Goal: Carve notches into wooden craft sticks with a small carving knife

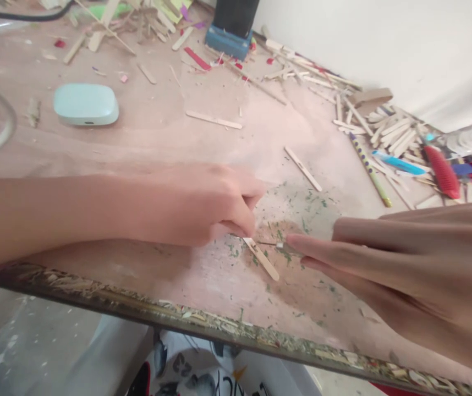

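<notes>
My left hand is closed on a wooden craft stick, whose far end is hidden under the fingers. The stick lies slantwise on the worktop, with a dark nick or notch near the fingers. Between the thumb and fingers of my right hand is a thin metal-tipped tool. Its slender dark shaft points left and meets or nearly meets the stick. The grip covers most of this tool, so its exact kind is unclear. Beyond both hands lies another craft stick with a slit along its middle.
Green shavings are scattered around the hands. A mint-coloured case sits at the left, near a white cable. Piled sticks, a dotted pencil and a red-handled tool lie right. The worn table edge runs in front.
</notes>
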A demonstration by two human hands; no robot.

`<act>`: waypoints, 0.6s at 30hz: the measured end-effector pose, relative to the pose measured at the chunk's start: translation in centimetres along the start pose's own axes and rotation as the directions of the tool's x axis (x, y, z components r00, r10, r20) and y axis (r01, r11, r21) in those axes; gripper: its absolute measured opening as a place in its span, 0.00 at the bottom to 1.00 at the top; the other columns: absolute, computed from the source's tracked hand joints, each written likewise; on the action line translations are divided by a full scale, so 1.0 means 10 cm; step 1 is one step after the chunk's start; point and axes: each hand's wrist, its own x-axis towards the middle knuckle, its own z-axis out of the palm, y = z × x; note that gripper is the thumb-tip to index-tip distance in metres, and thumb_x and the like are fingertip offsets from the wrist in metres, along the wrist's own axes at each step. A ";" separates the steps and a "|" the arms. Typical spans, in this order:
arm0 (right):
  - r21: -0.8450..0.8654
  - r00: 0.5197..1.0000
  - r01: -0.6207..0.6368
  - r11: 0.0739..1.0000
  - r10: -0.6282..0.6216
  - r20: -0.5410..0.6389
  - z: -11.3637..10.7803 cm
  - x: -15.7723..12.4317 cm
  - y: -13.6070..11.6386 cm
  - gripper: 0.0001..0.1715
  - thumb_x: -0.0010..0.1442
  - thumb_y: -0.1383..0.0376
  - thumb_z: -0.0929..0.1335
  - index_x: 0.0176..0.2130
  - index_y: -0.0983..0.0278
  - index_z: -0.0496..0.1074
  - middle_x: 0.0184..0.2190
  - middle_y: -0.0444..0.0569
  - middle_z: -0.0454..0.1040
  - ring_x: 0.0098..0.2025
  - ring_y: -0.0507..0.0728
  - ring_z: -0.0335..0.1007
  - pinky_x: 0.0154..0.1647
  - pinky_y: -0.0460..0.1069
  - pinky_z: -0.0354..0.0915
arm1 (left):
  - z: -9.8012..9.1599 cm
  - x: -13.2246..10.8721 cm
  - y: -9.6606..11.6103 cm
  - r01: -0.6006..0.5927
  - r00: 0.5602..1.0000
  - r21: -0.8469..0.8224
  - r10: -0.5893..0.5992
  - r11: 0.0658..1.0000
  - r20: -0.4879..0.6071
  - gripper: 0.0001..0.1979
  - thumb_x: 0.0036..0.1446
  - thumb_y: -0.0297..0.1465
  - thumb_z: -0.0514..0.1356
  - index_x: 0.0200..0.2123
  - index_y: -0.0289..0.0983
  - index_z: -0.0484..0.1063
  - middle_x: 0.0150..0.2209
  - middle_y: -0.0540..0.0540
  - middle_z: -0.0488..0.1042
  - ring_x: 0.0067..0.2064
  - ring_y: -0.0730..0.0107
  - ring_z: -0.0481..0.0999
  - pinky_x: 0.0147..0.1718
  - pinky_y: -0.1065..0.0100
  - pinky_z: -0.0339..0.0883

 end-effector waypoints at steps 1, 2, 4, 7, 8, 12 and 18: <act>0.003 0.999 0.033 0.999 -0.033 -0.005 0.02 0.05 -0.02 0.22 1.00 0.62 0.59 0.70 0.53 0.80 0.35 0.42 0.80 0.29 0.59 0.63 0.34 0.62 0.55 | 0.00 -0.01 -0.01 0.003 1.000 0.002 -0.003 1.000 0.005 0.22 0.69 0.11 0.61 0.37 0.39 0.91 0.40 0.48 0.82 0.42 0.67 0.79 0.43 0.63 0.66; 0.009 0.999 0.051 0.999 -0.051 -0.014 0.04 0.08 -0.03 0.21 0.99 0.63 0.58 0.71 0.55 0.78 0.36 0.42 0.82 0.29 0.58 0.63 0.33 0.61 0.56 | 0.00 -0.01 -0.01 0.003 1.000 0.003 -0.003 1.000 0.009 0.22 0.66 0.11 0.61 0.37 0.39 0.91 0.41 0.48 0.83 0.43 0.66 0.80 0.44 0.63 0.67; 0.041 0.998 0.061 0.997 -0.060 -0.016 0.04 0.08 -0.03 0.19 0.99 0.64 0.60 0.69 0.57 0.78 0.39 0.42 0.85 0.29 0.56 0.65 0.32 0.59 0.57 | 0.01 -0.03 -0.03 -0.004 1.000 0.004 0.004 1.000 0.014 0.23 0.62 0.10 0.60 0.36 0.40 0.89 0.42 0.49 0.84 0.45 0.66 0.81 0.45 0.64 0.68; 0.086 0.999 0.032 0.996 -0.034 0.019 -0.02 0.00 -0.01 0.19 0.98 0.65 0.61 0.61 0.56 0.81 0.33 0.40 0.79 0.27 0.54 0.66 0.31 0.56 0.57 | 0.02 -0.06 -0.02 -0.010 1.000 0.006 0.010 1.000 0.016 0.22 0.62 0.10 0.60 0.37 0.41 0.87 0.45 0.50 0.86 0.45 0.68 0.82 0.45 0.65 0.70; 0.093 1.000 -0.004 0.996 0.002 0.016 -0.03 -0.04 0.01 0.19 0.98 0.65 0.62 0.60 0.55 0.81 0.31 0.39 0.76 0.27 0.54 0.66 0.31 0.55 0.57 | 0.02 -0.06 -0.01 -0.012 1.000 0.008 0.012 1.000 0.014 0.22 0.64 0.11 0.60 0.38 0.41 0.87 0.46 0.51 0.86 0.45 0.68 0.82 0.45 0.65 0.71; 0.146 0.974 -0.163 0.976 0.183 -0.132 0.03 -0.13 0.06 0.16 0.97 0.61 0.66 0.66 0.53 0.85 0.32 0.39 0.79 0.28 0.51 0.75 0.30 0.52 0.61 | -0.03 -0.07 0.09 0.005 0.999 0.052 -0.008 0.999 0.053 0.24 0.72 0.10 0.58 0.47 0.41 0.88 0.50 0.51 0.89 0.48 0.68 0.85 0.49 0.66 0.74; 0.222 0.905 -0.230 0.948 0.292 -0.310 0.44 -0.12 0.29 0.14 0.93 0.63 0.72 0.61 0.61 0.91 0.35 0.42 0.85 0.30 0.50 0.80 0.30 0.50 0.67 | -0.10 -0.10 0.17 0.039 0.999 0.120 -0.043 0.992 0.032 0.20 0.90 0.21 0.56 0.50 0.42 0.87 0.50 0.52 0.90 0.51 0.65 0.87 0.56 0.63 0.77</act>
